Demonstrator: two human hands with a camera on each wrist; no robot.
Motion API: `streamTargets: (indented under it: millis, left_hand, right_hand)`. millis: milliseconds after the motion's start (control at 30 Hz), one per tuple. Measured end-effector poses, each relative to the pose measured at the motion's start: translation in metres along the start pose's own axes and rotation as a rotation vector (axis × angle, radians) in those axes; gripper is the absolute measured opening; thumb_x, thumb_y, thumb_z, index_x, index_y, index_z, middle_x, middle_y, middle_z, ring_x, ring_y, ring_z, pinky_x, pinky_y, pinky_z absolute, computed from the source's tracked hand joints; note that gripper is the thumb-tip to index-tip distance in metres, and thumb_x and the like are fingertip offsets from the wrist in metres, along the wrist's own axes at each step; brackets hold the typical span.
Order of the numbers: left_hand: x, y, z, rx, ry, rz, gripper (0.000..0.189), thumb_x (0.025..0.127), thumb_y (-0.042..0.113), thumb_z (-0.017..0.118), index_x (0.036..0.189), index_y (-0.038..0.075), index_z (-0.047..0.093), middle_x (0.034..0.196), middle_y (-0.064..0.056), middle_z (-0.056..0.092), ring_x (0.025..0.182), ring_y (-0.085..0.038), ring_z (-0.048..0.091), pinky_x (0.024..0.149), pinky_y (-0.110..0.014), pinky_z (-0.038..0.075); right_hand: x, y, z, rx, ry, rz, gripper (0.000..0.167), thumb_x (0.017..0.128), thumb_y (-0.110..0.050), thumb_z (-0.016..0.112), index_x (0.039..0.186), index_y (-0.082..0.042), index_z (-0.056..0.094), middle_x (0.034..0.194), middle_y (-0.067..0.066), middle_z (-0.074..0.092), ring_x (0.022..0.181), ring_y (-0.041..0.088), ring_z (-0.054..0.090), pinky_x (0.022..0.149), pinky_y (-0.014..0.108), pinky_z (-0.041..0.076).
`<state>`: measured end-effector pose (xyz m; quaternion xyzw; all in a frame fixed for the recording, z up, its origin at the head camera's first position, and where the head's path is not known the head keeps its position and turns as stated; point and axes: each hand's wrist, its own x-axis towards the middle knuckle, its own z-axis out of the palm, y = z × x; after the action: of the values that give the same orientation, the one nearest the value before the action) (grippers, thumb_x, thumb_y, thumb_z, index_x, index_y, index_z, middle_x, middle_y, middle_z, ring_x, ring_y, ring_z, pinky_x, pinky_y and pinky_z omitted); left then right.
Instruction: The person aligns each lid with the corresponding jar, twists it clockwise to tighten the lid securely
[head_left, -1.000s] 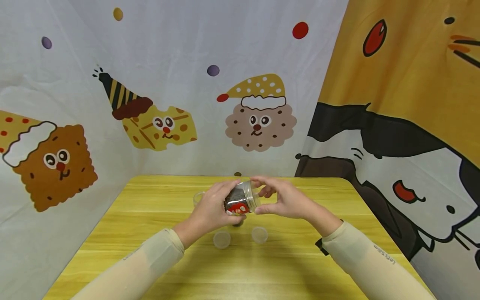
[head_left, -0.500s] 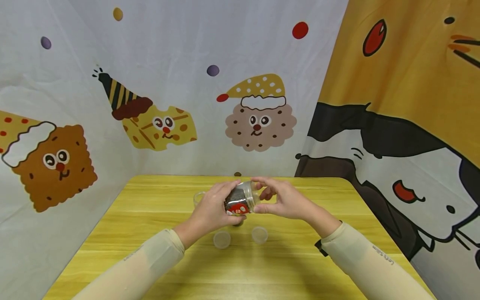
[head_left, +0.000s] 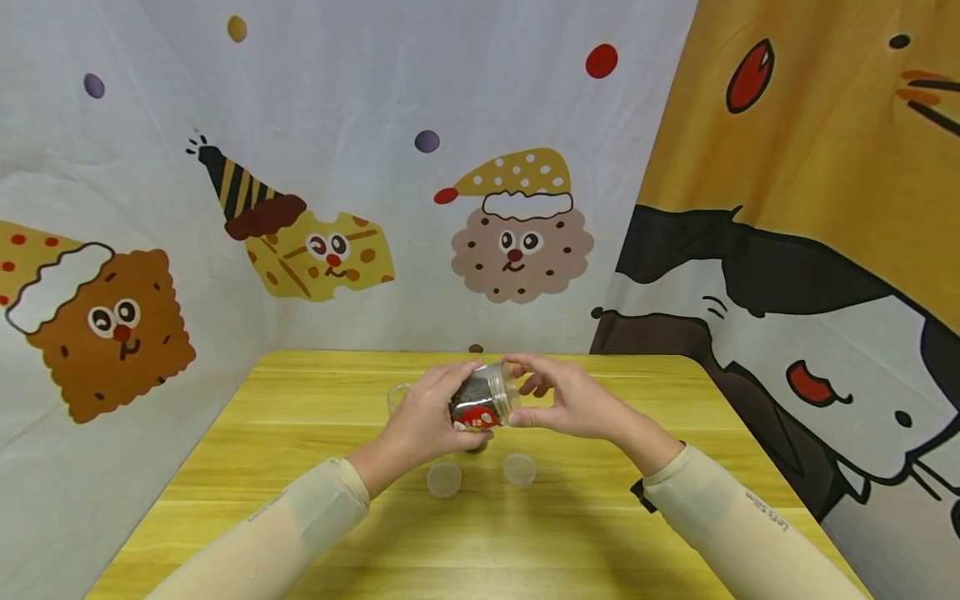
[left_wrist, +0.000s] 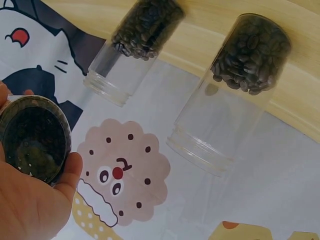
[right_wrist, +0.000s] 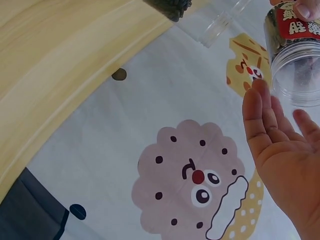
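In the head view my left hand (head_left: 423, 417) grips a clear jar (head_left: 472, 390) with a red label and dark contents, tipped on its side with its uncapped mouth to the right. The right wrist view shows the label and threaded mouth of this jar (right_wrist: 295, 42). My right hand (head_left: 577, 400) is at the mouth, fingers spread and loosely bent; whether its fingertips touch the rim, I cannot tell. Two clear jars (left_wrist: 250, 60) (left_wrist: 145, 35) partly filled with dark beans stand uncapped on the table in the left wrist view.
Two translucent round lids (head_left: 444, 480) (head_left: 519, 470) lie on the yellow wood-grain table (head_left: 337, 542), nearer than the hands. A clear rim (head_left: 397, 396) shows behind my left hand. Beneath the held jar is a dark, mostly hidden thing (head_left: 477, 448). A cartoon-printed cloth (head_left: 337, 100) hangs behind.
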<state>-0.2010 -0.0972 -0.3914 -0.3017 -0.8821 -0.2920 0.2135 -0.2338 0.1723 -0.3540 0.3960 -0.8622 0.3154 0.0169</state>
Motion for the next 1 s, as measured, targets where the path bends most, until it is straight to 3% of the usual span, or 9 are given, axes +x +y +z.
streamTargets:
  millis: [167, 367, 567, 700, 800, 1000]
  left_hand:
    - [-0.0001, -0.0005, 0.0007, -0.007, -0.001, -0.007, 0.098, 0.069, 0.031, 0.103, 0.152, 0.006, 0.057, 0.144, -0.014, 0.067, 0.126, -0.032, 0.066, 0.098, -0.046, 0.063]
    - [-0.0006, -0.0014, 0.0014, -0.003, -0.005, -0.008, 0.098, 0.069, 0.031, 0.103, 0.152, 0.006, 0.057, 0.143, -0.013, 0.067, 0.125, -0.031, 0.066, 0.098, -0.046, 0.063]
    - [0.0003, -0.0011, 0.0015, -0.011, -0.011, -0.015, 0.098, 0.069, 0.032, 0.103, 0.152, 0.004, 0.057, 0.143, -0.014, 0.067, 0.125, -0.031, 0.066, 0.097, -0.045, 0.063]
    - [0.0005, -0.0010, 0.0015, -0.014, -0.011, -0.015, 0.098, 0.069, 0.031, 0.103, 0.151, 0.005, 0.057, 0.142, -0.013, 0.067, 0.124, -0.030, 0.066, 0.096, -0.044, 0.063]
    - [0.0005, -0.0009, 0.0015, -0.012, -0.009, -0.014, 0.098, 0.069, 0.031, 0.103, 0.151, 0.005, 0.057, 0.142, -0.013, 0.068, 0.124, -0.030, 0.066, 0.097, -0.044, 0.063]
    - [0.0004, -0.0010, 0.0016, -0.009, -0.009, -0.013, 0.097, 0.069, 0.031, 0.103, 0.151, 0.004, 0.058, 0.141, -0.013, 0.068, 0.124, -0.030, 0.067, 0.097, -0.045, 0.063]
  right_hand:
    - [-0.0004, 0.0007, -0.0015, 0.020, -0.005, -0.050, 0.094, 0.085, -0.032, 0.093, 0.164, -0.016, 0.044, 0.161, 0.008, 0.055, 0.125, 0.027, 0.072, 0.103, 0.047, 0.061]
    - [0.0005, 0.0004, -0.0017, 0.024, -0.016, -0.080, 0.089, 0.086, -0.027, 0.093, 0.161, -0.013, 0.048, 0.154, 0.010, 0.062, 0.121, 0.026, 0.074, 0.103, 0.045, 0.061]
    - [0.0007, 0.0001, -0.0015, 0.007, -0.015, -0.066, 0.085, 0.088, -0.028, 0.091, 0.160, -0.014, 0.049, 0.145, 0.010, 0.069, 0.122, 0.031, 0.072, 0.102, 0.048, 0.060]
    - [0.0010, -0.0006, -0.0013, -0.020, -0.012, -0.051, 0.082, 0.090, -0.031, 0.089, 0.160, -0.016, 0.049, 0.140, 0.007, 0.072, 0.123, 0.026, 0.071, 0.101, 0.046, 0.060]
    - [0.0008, -0.0004, -0.0009, -0.032, -0.011, -0.047, 0.082, 0.090, -0.033, 0.088, 0.160, -0.017, 0.050, 0.140, 0.005, 0.072, 0.121, 0.021, 0.071, 0.101, 0.044, 0.060]
    - [-0.0005, -0.0016, -0.0007, -0.016, -0.018, -0.030, 0.083, 0.090, -0.033, 0.089, 0.161, -0.018, 0.048, 0.142, 0.011, 0.070, 0.116, 0.024, 0.074, 0.098, 0.044, 0.062]
